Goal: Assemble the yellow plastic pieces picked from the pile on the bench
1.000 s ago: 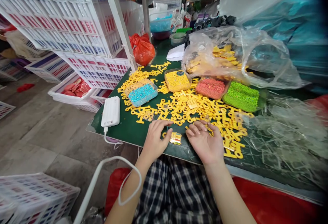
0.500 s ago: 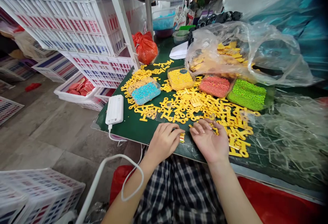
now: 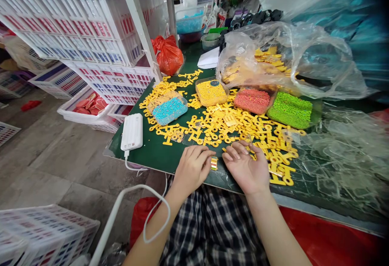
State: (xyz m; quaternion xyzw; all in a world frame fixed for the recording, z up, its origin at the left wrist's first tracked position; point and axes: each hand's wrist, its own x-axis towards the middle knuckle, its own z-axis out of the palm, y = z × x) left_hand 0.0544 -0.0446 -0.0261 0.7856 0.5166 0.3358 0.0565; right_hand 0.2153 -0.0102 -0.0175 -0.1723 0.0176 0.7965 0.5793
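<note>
Small striped beaded strip [image 3: 214,163] lying lengthwise away from the body on the green counter [image 3: 158,156], nearer the loosely curled left hand [image 3: 193,168] than the half-open right hand [image 3: 246,165], neither visibly gripping anything.

The green bench [image 3: 158,150] lies bare along its near-left edge, between the white power bank [image 3: 131,132] and the left hand [image 3: 193,168]. Beyond the right hand [image 3: 245,168], heaped yellow plastic pieces [image 3: 231,126] block the way to the bead trays [image 3: 212,93], and a clear plastic bag [image 3: 282,61] fills the far right corner.
</note>
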